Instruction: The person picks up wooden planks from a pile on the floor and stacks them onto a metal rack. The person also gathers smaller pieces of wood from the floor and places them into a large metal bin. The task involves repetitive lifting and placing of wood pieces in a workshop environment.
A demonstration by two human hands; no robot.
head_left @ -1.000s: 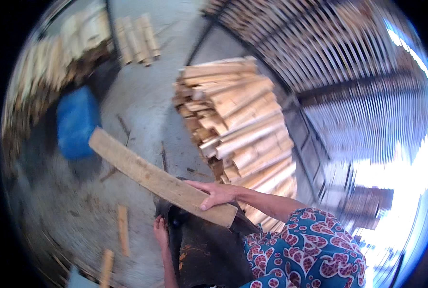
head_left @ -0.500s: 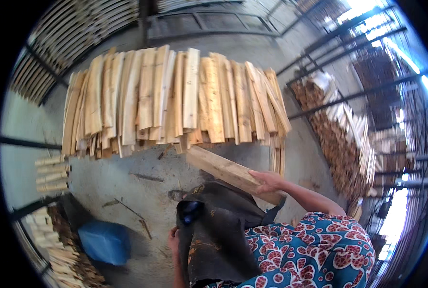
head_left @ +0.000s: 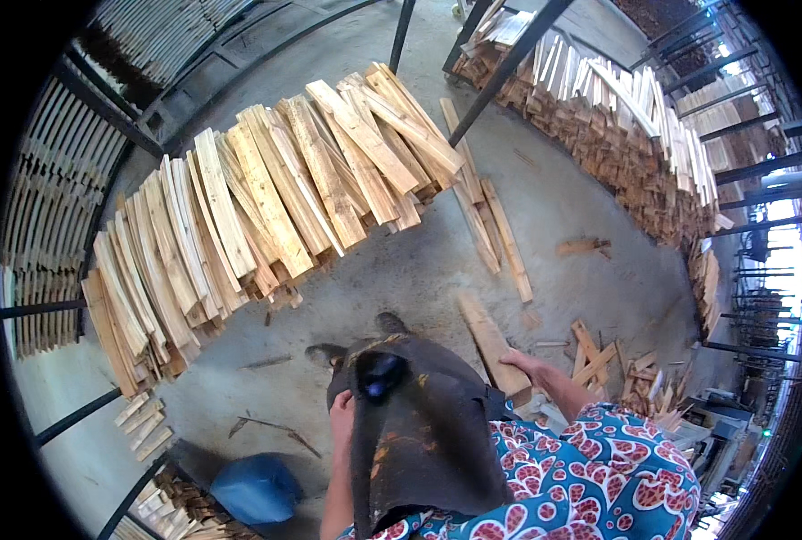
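Observation:
My right hand [head_left: 522, 367] is closed around the near end of a wooden plank [head_left: 484, 335]. The plank slants away from me over the concrete floor, its far end pointing toward the loose boards. At the left edge of the dark, stained apron [head_left: 428, 423] that I wear is my left hand [head_left: 341, 416]. Its fingers are partly hidden against the apron, so I cannot tell their grip. Beyond my feet lies a long stack of planks [head_left: 297, 193], laid side by side with uneven ends, out of reach of both hands.
Loose boards [head_left: 506, 238] lie on the floor right of the stack. Wood offcuts [head_left: 648, 382] are heaped at the right. A large pile of boards [head_left: 617, 126] stands behind a dark metal post [head_left: 509, 76]. A blue container [head_left: 255, 489] sits at the lower left.
My view has turned to the right, so the plank stack now sits further left and tilted. The plank in my right hand has swung from pointing left to pointing more forward.

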